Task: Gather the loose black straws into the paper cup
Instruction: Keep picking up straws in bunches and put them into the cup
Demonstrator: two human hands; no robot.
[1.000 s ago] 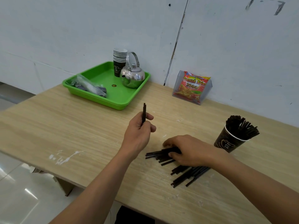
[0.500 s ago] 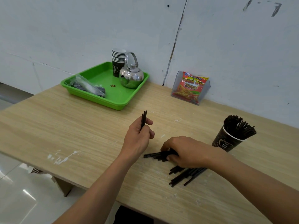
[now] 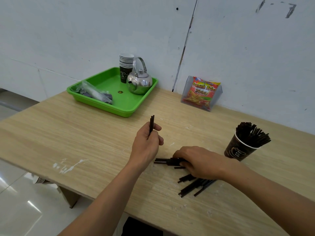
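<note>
My left hand (image 3: 146, 143) is closed around a few black straws (image 3: 151, 123) that stick upright out of its fist, above the table's middle. My right hand (image 3: 201, 161) lies palm down over a pile of loose black straws (image 3: 166, 161), its fingertips curled onto them. More loose straws (image 3: 192, 186) fan out on the table under its wrist. To the right stands the dark paper cup (image 3: 237, 150), full of black straws that splay from its rim.
A green tray (image 3: 119, 103) at the back holds a steel kettle (image 3: 140, 81), a stack of paper cups (image 3: 125, 69) and a plastic bag. A clear stand with a snack packet (image 3: 202, 92) leans at the wall. The table's front edge runs close below my arms.
My right hand has drawn the straws under it into a tighter bunch. My left hand has stayed put with its straws upright.
</note>
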